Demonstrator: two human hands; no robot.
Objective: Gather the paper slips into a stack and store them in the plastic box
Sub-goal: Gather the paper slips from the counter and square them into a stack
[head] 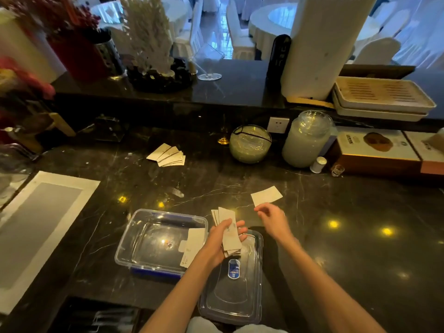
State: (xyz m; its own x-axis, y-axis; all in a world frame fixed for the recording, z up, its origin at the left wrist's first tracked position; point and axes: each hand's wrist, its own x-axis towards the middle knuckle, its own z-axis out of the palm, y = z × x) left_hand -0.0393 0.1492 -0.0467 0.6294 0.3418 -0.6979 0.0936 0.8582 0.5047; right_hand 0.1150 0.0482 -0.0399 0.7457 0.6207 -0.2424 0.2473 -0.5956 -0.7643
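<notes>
I stand at a black marble counter (336,236) veined with white, and beyond its raised back ledge lies a dining hall of white-draped round tables and chairs. Before me on the counter sits the clear plastic box (134,239), open, its blue clasp facing me. One paper slip (192,246) leans inside it against the right wall. Just to the right of the box, its clear lid (233,299) lies flat, a blue oval label at its middle. My left hand (219,243) hovers over the gap between box and lid, palm up, fingers curled around a stack of slips (229,233) that fans out a little at the far end. My right hand (272,218) is loose and holds nothing, thumb and forefinger slightly parted, just short of a single slip (266,195) lying flat on the marble. Farther back, toward the ledge, a fanned bunch of slips (168,155) rests on the counter, well apart from the box. To its right stand a round glass bowl (249,144) and a tall lidded glass jar (306,139).
</notes>
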